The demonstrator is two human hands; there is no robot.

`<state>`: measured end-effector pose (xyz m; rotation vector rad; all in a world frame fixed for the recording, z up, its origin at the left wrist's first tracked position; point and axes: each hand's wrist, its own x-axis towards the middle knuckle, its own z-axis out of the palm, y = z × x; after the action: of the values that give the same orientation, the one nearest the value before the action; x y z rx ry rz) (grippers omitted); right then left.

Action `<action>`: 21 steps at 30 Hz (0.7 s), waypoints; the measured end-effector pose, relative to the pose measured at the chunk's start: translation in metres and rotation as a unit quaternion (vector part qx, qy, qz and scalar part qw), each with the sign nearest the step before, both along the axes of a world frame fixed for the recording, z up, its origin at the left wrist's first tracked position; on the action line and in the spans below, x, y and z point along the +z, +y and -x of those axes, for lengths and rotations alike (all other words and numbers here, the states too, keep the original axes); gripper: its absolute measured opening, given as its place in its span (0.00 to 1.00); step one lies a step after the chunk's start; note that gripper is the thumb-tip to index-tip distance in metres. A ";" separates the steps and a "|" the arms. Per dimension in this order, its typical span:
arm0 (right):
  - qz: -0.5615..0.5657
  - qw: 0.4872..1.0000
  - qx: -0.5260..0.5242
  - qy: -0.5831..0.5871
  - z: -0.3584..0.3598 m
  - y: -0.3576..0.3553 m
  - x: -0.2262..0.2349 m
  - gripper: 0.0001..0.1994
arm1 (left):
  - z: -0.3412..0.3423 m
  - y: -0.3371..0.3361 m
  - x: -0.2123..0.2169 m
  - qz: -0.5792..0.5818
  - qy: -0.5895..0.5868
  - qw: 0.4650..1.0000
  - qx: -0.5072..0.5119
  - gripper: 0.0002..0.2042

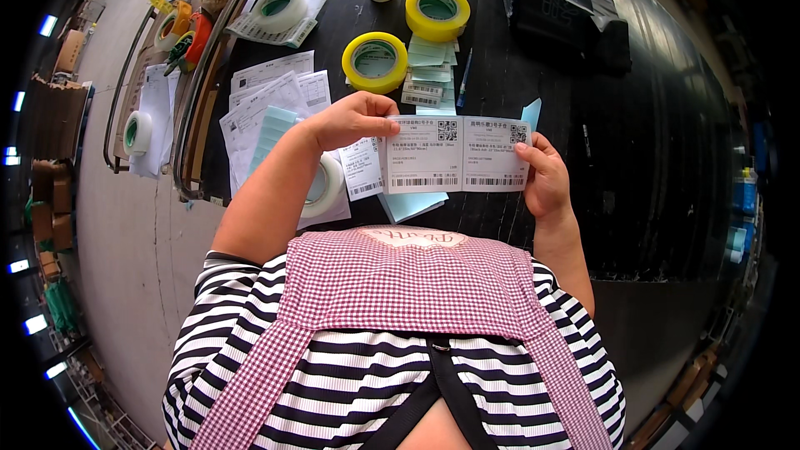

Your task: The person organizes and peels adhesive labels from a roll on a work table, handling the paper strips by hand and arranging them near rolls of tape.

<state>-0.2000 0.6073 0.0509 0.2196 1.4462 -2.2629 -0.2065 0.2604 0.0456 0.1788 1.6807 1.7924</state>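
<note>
A strip of white printed labels [425, 162] is stretched between my hands over the near edge of the black table. My left hand [367, 117] pinches its upper left corner, thumb over the front. My right hand [546, 171] grips the right end, with its thumb by the printed square code. Another white label [363, 168] hangs just left of the strip, below my left hand; whether it joins the strip I cannot tell. Light blue paper [412, 206] shows beneath the strip. A clear tape roll [327, 186] lies by my left forearm, partly hidden by it.
Two yellow tape rolls [374, 62] and a column of small labels [429, 75] lie beyond my hands, with a blue pen [464, 79] alongside. Printed sheets [267, 100] spread at left. Black plastic bags [558, 0] sit far right. A metal-framed cart [196, 108] borders the table's left side.
</note>
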 end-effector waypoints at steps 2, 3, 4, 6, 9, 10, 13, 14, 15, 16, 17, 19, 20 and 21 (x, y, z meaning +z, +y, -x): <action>0.000 1.000 0.000 0.001 0.000 0.000 0.000 0.03 | 0.000 0.000 -0.001 -0.003 0.000 1.000 0.000 0.12; 0.000 1.000 -0.002 -0.001 0.000 0.000 0.000 0.03 | 0.000 -0.001 -0.001 -0.006 -0.001 1.000 -0.001 0.12; 0.001 1.000 -0.003 -0.003 0.000 0.000 -0.001 0.03 | 0.000 -0.001 -0.001 -0.006 -0.001 1.000 -0.001 0.12; -0.001 1.000 -0.005 -0.002 -0.001 -0.001 -0.001 0.03 | 0.000 0.000 0.000 -0.012 -0.002 1.000 0.000 0.12; -0.002 1.000 -0.009 -0.004 -0.002 -0.003 0.001 0.02 | 0.000 0.000 -0.001 -0.018 -0.007 1.000 0.000 0.12; -0.002 1.000 -0.011 -0.008 -0.002 -0.003 0.002 0.02 | 0.000 0.000 0.000 -0.018 -0.007 1.000 0.000 0.12; 0.007 1.000 -0.011 -0.007 -0.003 -0.003 0.002 0.02 | -0.001 0.000 0.000 -0.012 -0.006 1.000 0.002 0.13; 0.007 1.000 -0.011 -0.007 -0.003 -0.003 0.002 0.02 | 0.000 -0.001 -0.002 -0.012 -0.005 1.000 0.002 0.13; 0.010 1.000 -0.011 -0.008 -0.003 -0.003 0.002 0.02 | 0.000 -0.001 -0.003 -0.013 -0.005 1.000 0.001 0.13; 0.013 1.000 -0.011 -0.009 -0.003 -0.003 0.002 0.02 | 0.000 -0.001 -0.003 -0.013 -0.005 1.000 0.001 0.13; 0.013 1.000 -0.011 -0.009 -0.003 -0.003 0.002 0.02 | 0.000 -0.001 -0.003 -0.014 -0.004 1.000 0.001 0.13; 0.016 1.000 -0.010 -0.006 -0.002 -0.003 0.002 0.02 | -0.001 -0.001 -0.003 -0.015 -0.004 1.000 0.001 0.13; 0.016 1.000 -0.009 -0.006 -0.002 -0.003 0.001 0.02 | -0.001 -0.001 -0.003 -0.014 -0.004 1.000 0.000 0.13; 0.015 1.000 -0.010 -0.005 -0.002 -0.003 0.001 0.02 | -0.001 -0.002 -0.002 -0.013 -0.003 1.000 0.000 0.13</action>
<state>-0.1979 0.6040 0.0521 0.2367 1.4101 -2.2952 -0.2058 0.2588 0.0432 0.1841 1.6538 1.8127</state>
